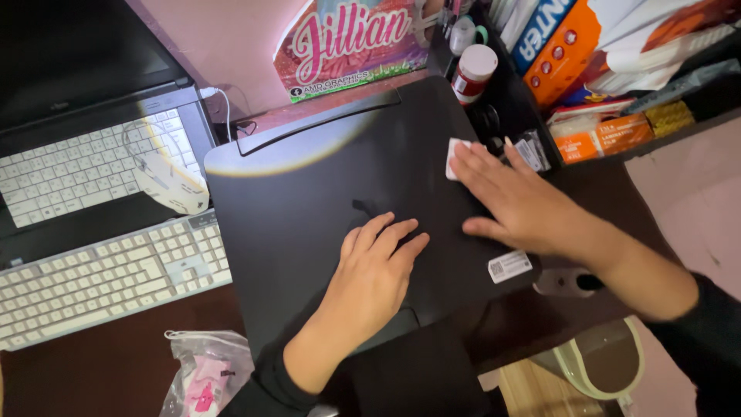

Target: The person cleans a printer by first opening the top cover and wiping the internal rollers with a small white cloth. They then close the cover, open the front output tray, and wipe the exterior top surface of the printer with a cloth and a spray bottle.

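A flat black device lid (324,177), probably that of a printer or scanner, is seen at the centre of the dark desk (116,371). The left hand (374,266) is laid palm-down on the lid near its front edge, fingers extended and slightly spread; nothing is gripped by it. The right hand (517,205) is laid flat across the right part of the lid, fingers extended. A small white cloth or paper pad (454,154) is pressed under its fingertips against the lid surface near the rear right corner. A white label sticker (509,266) is fixed to the lid just below the right hand.

To the left of the lid, a white keyboard (100,278) is placed, and behind it an open laptop (85,139) with a white mouse (171,184) resting on it. A white-capped jar (472,73) is located behind the lid, beside stacked boxes (571,46). A clear plastic bag (204,371) lies at the front edge of the desk.
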